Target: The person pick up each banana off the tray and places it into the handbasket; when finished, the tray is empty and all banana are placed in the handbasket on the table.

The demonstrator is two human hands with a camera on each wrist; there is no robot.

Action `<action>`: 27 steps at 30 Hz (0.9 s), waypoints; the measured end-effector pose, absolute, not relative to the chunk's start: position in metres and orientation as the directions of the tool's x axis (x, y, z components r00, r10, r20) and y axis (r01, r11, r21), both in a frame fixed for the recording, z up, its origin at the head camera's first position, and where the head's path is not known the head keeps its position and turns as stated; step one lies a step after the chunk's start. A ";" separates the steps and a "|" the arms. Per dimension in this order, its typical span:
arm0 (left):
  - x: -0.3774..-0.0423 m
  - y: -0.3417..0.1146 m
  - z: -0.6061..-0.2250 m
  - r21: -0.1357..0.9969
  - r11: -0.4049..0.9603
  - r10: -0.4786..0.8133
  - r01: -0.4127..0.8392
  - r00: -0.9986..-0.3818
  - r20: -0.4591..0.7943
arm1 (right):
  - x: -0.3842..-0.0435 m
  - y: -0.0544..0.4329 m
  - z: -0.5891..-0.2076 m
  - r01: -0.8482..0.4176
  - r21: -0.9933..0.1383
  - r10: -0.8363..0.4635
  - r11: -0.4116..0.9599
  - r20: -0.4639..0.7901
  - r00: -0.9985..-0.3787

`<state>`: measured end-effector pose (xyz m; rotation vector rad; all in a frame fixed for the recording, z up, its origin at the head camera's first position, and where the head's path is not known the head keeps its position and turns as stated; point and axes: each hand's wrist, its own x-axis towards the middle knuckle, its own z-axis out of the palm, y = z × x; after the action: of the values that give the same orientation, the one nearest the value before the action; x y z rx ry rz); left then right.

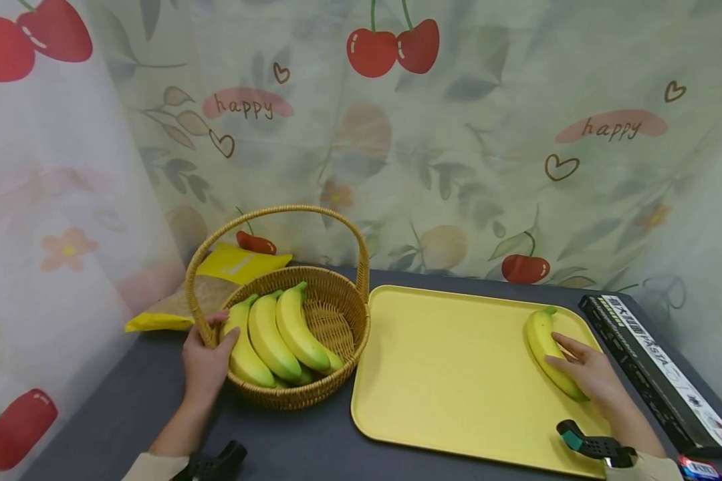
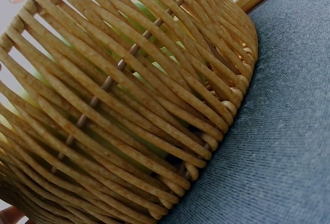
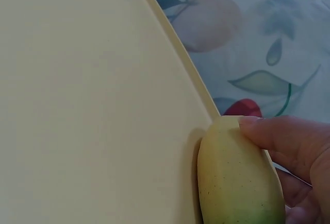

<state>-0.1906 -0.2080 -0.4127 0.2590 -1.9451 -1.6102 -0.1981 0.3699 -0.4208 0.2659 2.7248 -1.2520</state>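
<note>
A wicker basket (image 1: pixel 295 399) with a tall arched handle stands left of centre, and several yellow bananas (image 1: pixel 272 334) lie in it. My left hand (image 1: pixel 207 364) grips the basket at its left side, where the handle meets the rim. In the left wrist view the woven wall (image 2: pixel 118 95) fills most of the picture, and only a bit of that hand shows. A single banana (image 1: pixel 544 347) lies on the right side of a yellow tray (image 1: pixel 451 381). My right hand (image 1: pixel 595 377) holds this banana between thumb and fingers; the right wrist view shows the thumb on its upper side.
Behind the basket lies a yellow and brown bag (image 1: pixel 186 297). A long black pasta box (image 1: pixel 656 367) runs along the tray's right side, with a small red and blue packet (image 1: pixel 700 467) at its near end. A printed curtain (image 1: pixel 397 147) hangs behind the dark table (image 1: pixel 301 441).
</note>
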 end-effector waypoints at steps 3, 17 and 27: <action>-0.190 -0.208 -0.413 0.944 0.245 -0.502 0.223 -0.804 0.320 | -0.198 0.369 -0.422 0.200 -0.721 0.096 0.664 -0.183 -0.978; -0.188 -0.209 -0.413 0.945 0.251 -0.497 0.211 -0.809 0.313 | -0.196 0.364 -0.424 0.046 -0.639 0.033 0.768 -0.032 -0.999; -0.190 -0.208 -0.413 0.942 0.247 -0.500 0.226 -0.803 0.323 | -0.193 0.362 -0.414 0.091 -0.639 0.062 0.764 -0.068 -0.996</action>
<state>-0.1899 -0.2080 -0.4130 0.2496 -1.9405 -1.6098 -0.1929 0.3621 -0.4142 0.1267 2.9099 -1.0571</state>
